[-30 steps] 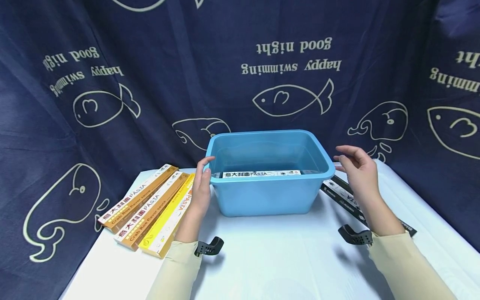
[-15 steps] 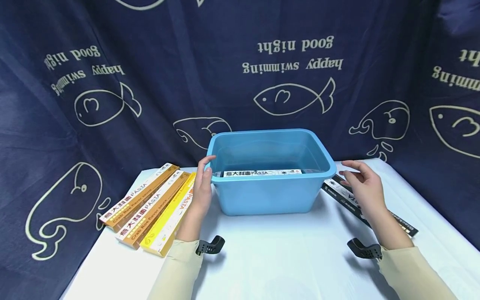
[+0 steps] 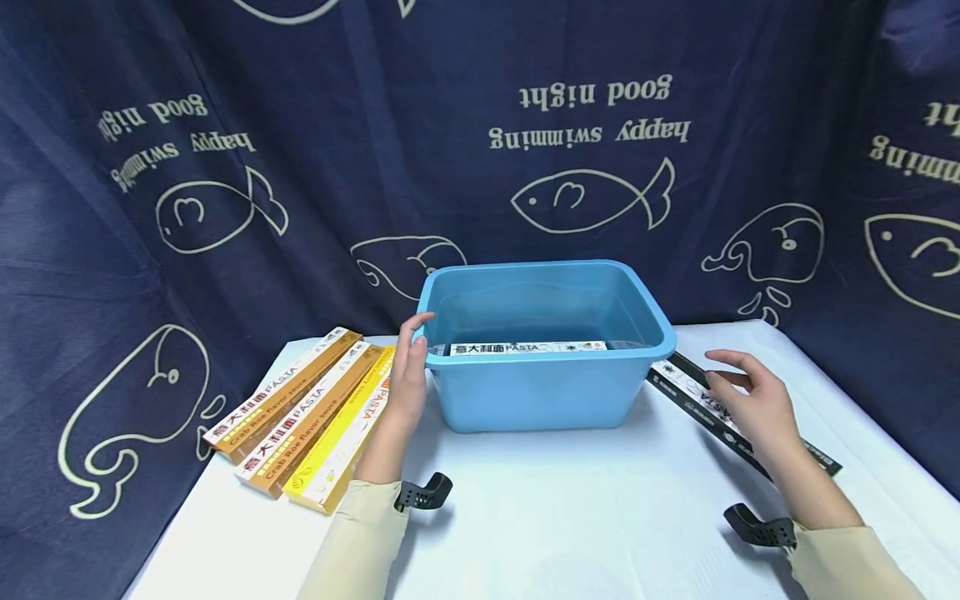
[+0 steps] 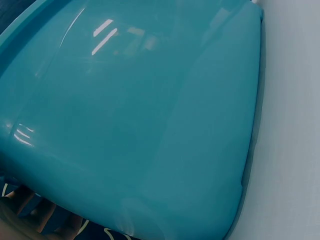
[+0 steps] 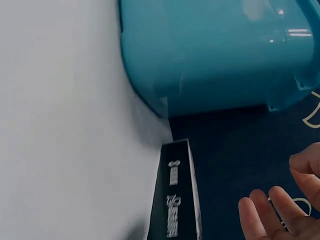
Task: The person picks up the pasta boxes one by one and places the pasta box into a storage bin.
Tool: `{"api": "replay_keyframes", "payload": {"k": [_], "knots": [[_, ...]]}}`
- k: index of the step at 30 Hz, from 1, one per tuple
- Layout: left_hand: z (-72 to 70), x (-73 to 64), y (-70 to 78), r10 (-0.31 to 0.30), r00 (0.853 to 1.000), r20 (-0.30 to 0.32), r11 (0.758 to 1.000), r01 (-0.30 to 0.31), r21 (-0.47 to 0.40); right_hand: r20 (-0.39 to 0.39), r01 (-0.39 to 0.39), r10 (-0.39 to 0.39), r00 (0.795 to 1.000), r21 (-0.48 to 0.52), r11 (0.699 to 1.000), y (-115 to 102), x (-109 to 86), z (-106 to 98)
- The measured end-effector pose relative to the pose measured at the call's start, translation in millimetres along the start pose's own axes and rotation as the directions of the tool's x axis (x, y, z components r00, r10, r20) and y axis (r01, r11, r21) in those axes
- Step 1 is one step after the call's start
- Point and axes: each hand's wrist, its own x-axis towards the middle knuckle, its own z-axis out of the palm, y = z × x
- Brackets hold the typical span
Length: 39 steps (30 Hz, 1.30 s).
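A blue plastic tub (image 3: 536, 396) stands in the middle of the table, with a white pasta box (image 3: 528, 347) visible inside near its front wall. My left hand (image 3: 406, 383) holds the tub's left rim, index finger over the edge and thumb at the near corner. In the left wrist view, some of its fingers (image 4: 42, 215) show beside the tub wall. To the right of the tub, my right hand (image 3: 761, 408) hovers over a black-and-white pasta box (image 3: 693, 407), its fingers and thumb apart with nothing between them. The right wrist view shows that black box (image 5: 175, 200) left of the fingers.
Left of the tub lie two brown-and-white pasta boxes (image 3: 281, 402) (image 3: 307, 421) and a yellow-and-white one (image 3: 341, 433), side by side at a slant. A dark blue curtain (image 3: 420, 192) with fish drawings hangs behind the white tabletop (image 3: 555, 517).
My right hand has moved away from the tub's right end, rightward and toward me, over the black box. The left hand stays at the rim.
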Motion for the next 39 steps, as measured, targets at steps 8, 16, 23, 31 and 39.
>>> {"api": "replay_keyframes", "payload": {"k": [8, 16, 23, 31, 39], "knots": [[0.4, 0.0, -0.4, -0.011, 1.0, -0.004, 1.0, 0.011, 0.021, 0.008, 0.085, -0.085, 0.996, -0.057, 0.995, 17.0, -5.3, -10.3], [0.2, -0.1, -0.8, -0.014, 1.0, 0.0, 1.0, 0.014, 0.019, 0.001, 0.143, -0.144, 0.99, -0.095, 0.985, 27.6, -7.9, -16.5], [0.5, 0.4, -0.9, -0.026, 1.0, -0.002, 1.0, 0.026, 0.016, 0.032, 0.17, -0.167, 0.985, -0.18, 0.969, 34.9, -7.7, -20.5], [0.2, -0.6, 1.2, -0.019, 1.0, 0.001, 1.0, 0.019, 0.02, 0.108, 0.202, -0.181, 0.978, -0.249, 0.947, 48.9, -3.9, -23.3], [0.0, -0.5, 1.1, -0.029, 1.0, 0.004, 0.999, 0.029, 0.031, 0.185, 0.197, -0.149, 0.971, -0.28, 0.94, 62.1, -3.1, -35.4]]}}
